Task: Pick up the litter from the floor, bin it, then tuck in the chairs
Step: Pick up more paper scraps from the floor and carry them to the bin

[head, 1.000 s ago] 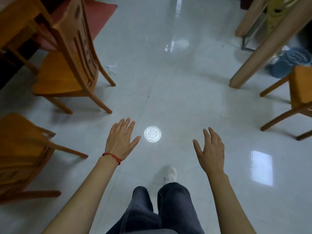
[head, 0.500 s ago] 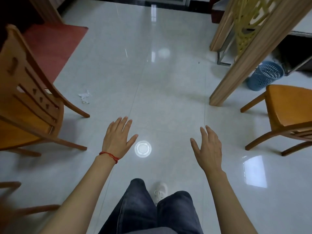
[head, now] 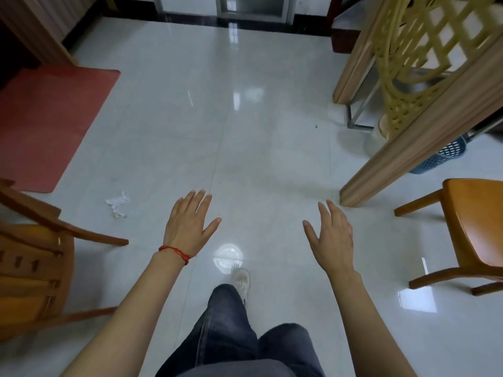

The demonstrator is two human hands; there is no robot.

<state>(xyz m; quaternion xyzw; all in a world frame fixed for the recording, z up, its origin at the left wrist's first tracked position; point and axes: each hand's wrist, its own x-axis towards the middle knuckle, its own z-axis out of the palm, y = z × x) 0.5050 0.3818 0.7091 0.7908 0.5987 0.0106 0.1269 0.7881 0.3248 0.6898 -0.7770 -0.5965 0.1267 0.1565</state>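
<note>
White crumpled paper litter lies on the pale tiled floor, left of my left hand and just beyond the leg of a wooden chair at the left edge. My left hand, with a red string at the wrist, hovers over the floor with fingers straight and holds nothing. My right hand hovers likewise, fingers spread and empty. A blue mesh bin stands at the right, partly hidden behind a slanted wooden beam. A second wooden chair stands at the right edge.
A red mat covers the floor at the left. A yellow lattice panel and a metal frame stand at the upper right. A small dark speck lies on the tiles. My legs and one white shoe show below.
The view has moved forward across the floor. The left chair has slid down and left in view, the paper litter now lies nearer my left hand, and the bin is partly hidden.
</note>
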